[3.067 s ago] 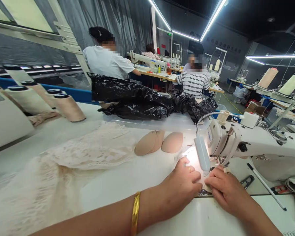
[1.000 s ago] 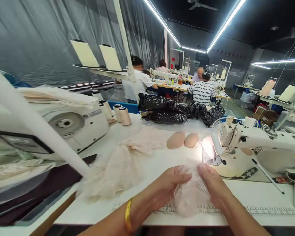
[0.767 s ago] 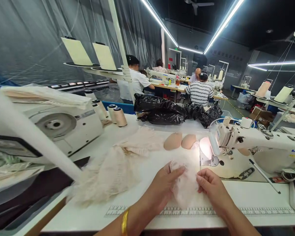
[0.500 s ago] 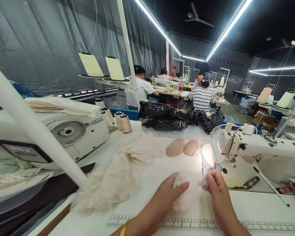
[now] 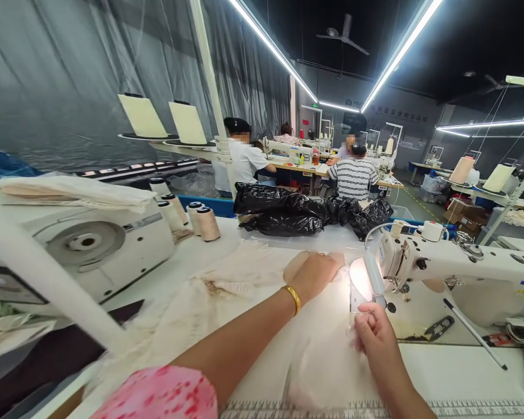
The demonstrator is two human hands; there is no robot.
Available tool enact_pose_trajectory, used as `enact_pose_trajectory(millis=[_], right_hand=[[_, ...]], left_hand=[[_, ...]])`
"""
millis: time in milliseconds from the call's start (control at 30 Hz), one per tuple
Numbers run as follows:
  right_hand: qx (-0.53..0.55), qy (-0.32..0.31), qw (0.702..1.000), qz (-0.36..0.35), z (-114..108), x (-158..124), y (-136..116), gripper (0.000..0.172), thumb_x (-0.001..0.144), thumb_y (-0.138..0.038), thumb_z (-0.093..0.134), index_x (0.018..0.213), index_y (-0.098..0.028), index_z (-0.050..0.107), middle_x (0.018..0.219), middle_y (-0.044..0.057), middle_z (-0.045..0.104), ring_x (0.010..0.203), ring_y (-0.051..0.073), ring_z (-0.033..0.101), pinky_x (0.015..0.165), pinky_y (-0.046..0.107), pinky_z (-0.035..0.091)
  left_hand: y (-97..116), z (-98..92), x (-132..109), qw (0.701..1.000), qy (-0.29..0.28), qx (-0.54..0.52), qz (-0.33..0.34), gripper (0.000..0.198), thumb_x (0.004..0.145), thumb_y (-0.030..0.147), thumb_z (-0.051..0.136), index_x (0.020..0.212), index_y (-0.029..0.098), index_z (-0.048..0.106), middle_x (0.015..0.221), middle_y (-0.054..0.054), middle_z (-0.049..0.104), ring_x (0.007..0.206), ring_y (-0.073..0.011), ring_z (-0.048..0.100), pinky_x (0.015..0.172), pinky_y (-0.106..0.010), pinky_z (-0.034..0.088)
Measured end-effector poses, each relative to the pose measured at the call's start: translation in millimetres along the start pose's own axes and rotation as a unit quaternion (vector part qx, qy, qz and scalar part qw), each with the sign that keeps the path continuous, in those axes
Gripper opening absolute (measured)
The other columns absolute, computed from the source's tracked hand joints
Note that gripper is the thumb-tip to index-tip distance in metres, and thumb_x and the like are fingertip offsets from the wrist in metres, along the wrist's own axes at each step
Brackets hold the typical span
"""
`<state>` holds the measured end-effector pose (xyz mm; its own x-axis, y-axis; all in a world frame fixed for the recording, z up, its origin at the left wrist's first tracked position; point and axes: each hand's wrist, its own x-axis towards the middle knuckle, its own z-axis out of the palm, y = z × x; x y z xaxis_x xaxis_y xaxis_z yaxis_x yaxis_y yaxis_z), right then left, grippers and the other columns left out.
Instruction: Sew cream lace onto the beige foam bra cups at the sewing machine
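Observation:
My left hand [image 5: 315, 274], with a gold bracelet at the wrist, reaches to two beige foam bra cups. Its fingers are curled over the right cup [image 5: 339, 259]; the left cup [image 5: 293, 263] shows beside the hand. My right hand [image 5: 374, 330] is closed in a pinch by the lit needle area of the sewing machine [image 5: 419, 256], holding the edge of a pale sheer fabric piece [image 5: 318, 372]. That piece lies on the table below the hands. More cream lace fabric [image 5: 179, 326] is heaped to the left.
A printed ruler scale [image 5: 463, 405] runs along the table's front. Thread snips [image 5: 439, 329] and a thin rod [image 5: 474, 331] lie right. Thread cones [image 5: 208, 224], black plastic bags [image 5: 283, 209] and a second machine [image 5: 96, 244] stand beyond. Co-workers [image 5: 353, 174] sit farther back.
My left hand has let go of the sheer fabric and moved forward to the beige cups. The fabric has dropped onto the table, while my right hand stays near the needle.

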<state>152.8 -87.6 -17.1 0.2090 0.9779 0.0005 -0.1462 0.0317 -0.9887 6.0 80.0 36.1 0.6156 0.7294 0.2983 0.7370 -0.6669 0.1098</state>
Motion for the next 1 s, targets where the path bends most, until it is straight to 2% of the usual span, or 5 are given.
enact_pose_trajectory(millis=[267, 533, 700, 900, 1000], right_hand=[[0.028, 0.001, 0.999, 0.023, -1, -1, -8, 0.047, 0.081, -0.061, 0.075, 0.103, -0.022, 0.059, 0.074, -0.004, 0.067, 0.060, 0.014, 0.060, 0.059, 0.026, 0.043], [0.041, 0.010, 0.999, 0.012, -7, 3, -3, 0.048, 0.078, -0.060, 0.078, 0.101, -0.022, 0.061, 0.074, -0.003, 0.068, 0.057, 0.013, 0.056, 0.058, 0.026, 0.044], [0.059, 0.020, 0.998, 0.008, -12, 0, -4, 0.055, 0.079, -0.069, 0.075, 0.102, -0.021, 0.061, 0.077, -0.002, 0.069, 0.063, 0.014, 0.058, 0.061, 0.026, 0.045], [0.063, 0.002, 0.998, 0.011, -17, -14, -13, 0.058, 0.085, -0.075, 0.065, 0.107, -0.022, 0.062, 0.082, 0.000, 0.069, 0.069, 0.015, 0.059, 0.064, 0.027, 0.048], [0.022, -0.023, 0.999, -0.004, -24, -25, -20, 0.054, 0.089, -0.070, 0.064, 0.116, -0.024, 0.059, 0.087, -0.001, 0.067, 0.072, 0.015, 0.060, 0.072, 0.029, 0.050]], left_hand=[[3, -1.4, -10, 1.000, 0.000, 0.007, -0.030, 0.021, 0.092, 0.014, 0.047, 0.078, 0.019, 0.062, 0.084, -0.011, 0.071, 0.084, -0.0268, 0.063, 0.081, -0.038, 0.043], [9, -15.5, -2, 0.983, 0.058, -0.123, -0.125, 0.007, 0.080, 0.017, 0.058, 0.076, 0.021, 0.053, 0.079, -0.006, 0.065, 0.082, -0.0247, 0.062, 0.079, -0.035, 0.045], [24, -50.1, -51, 0.935, 0.092, -0.286, -0.187, 0.024, 0.089, 0.030, 0.044, 0.110, 0.020, 0.050, 0.092, -0.005, 0.067, 0.078, -0.0201, 0.066, 0.070, -0.031, 0.051], [66, -69.9, -120, 0.801, -0.055, -0.558, -0.207, 0.033, 0.071, 0.041, 0.067, 0.094, 0.020, 0.055, 0.081, 0.002, 0.056, 0.073, -0.0163, 0.054, 0.063, -0.025, 0.043], [81, -63.8, -129, 0.822, -0.083, -0.525, -0.205, 0.025, 0.070, 0.034, 0.061, 0.091, 0.021, 0.057, 0.079, 0.003, 0.055, 0.072, -0.0163, 0.051, 0.064, -0.027, 0.042]])
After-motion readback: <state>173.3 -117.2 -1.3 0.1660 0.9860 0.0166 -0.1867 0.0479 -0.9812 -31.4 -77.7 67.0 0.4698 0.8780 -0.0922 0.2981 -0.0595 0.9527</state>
